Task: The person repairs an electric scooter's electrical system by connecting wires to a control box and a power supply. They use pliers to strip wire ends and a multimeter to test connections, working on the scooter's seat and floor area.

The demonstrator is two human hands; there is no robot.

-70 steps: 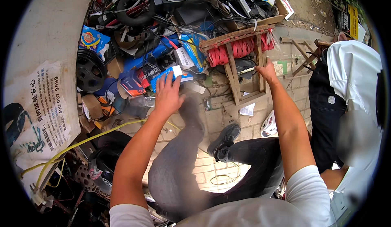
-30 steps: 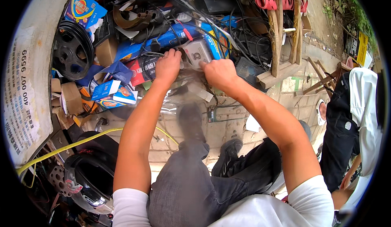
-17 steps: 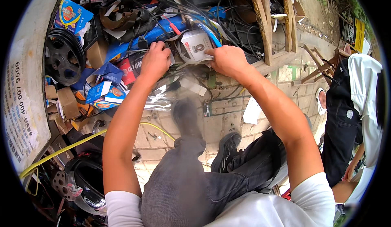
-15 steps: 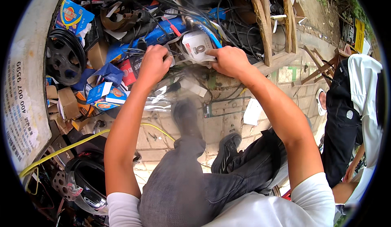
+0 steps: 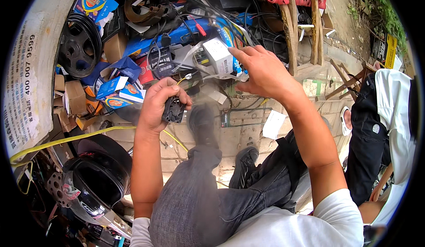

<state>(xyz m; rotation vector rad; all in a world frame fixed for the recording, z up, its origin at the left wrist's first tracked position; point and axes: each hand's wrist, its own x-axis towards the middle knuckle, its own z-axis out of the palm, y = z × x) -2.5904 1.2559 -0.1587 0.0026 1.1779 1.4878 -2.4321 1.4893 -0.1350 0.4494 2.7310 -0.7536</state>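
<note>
My left hand (image 5: pixel 160 103), pulled back over the paving, is closed around a small black part with fins or slots (image 5: pixel 174 110). A short yellow wire with a pale plug (image 5: pixel 187 77) sticks up from this hand, apparently belonging to the part. My right hand (image 5: pixel 269 73) hovers with fingers apart and holds nothing. Just left of its fingertips a small white carton (image 5: pixel 218 54) rests tilted at the near edge of the pile, its left end seemingly open. Loose clear plastic and pale straps lie around the carton.
Cables, blue boxes (image 5: pixel 118 93) and a black wheel (image 5: pixel 79 45) crowd the left and far side. A wooden frame (image 5: pixel 290 34) stands at the far right. A yellow hose (image 5: pixel 88 139) crosses by a black helmet (image 5: pixel 95 182). A person in black trousers (image 5: pixel 369 136) is at right.
My left hand has come down toward me, now showing the black part. My right hand has let go of the white carton and spread its fingers; the carton has turned to show other faces.
</note>
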